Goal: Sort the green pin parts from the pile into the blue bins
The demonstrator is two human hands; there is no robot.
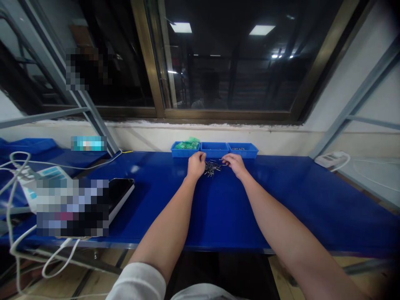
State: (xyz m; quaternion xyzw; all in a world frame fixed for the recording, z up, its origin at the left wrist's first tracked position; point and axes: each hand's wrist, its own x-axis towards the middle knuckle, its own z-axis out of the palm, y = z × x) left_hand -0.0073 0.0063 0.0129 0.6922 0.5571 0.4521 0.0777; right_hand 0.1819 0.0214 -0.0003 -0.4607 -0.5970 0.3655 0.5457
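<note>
Slim dark metal pieces, like pins or long screws, lie in a loose pile (213,168) on the blue tabletop between my hands. My left hand (196,166) is closed at the pile's left side, fingertips pressed together; whatever they hold is too small to make out. To the right of the pile, my right hand (236,165) pinches one thin metal pin (221,159) that points left. Just beyond stand three blue bins in a row: the left bin (180,153) with green packets (188,144), the middle bin (215,153), and the right bin (245,153) with small metal parts.
At the left, a phone-like device (122,185), partly blurred out, rests on the blue table (150,200) near a white box (51,173) and looping white cables (11,225). A white power strip (331,159) sits far right. Grey metal posts (96,121) and a window (231,62) stand behind.
</note>
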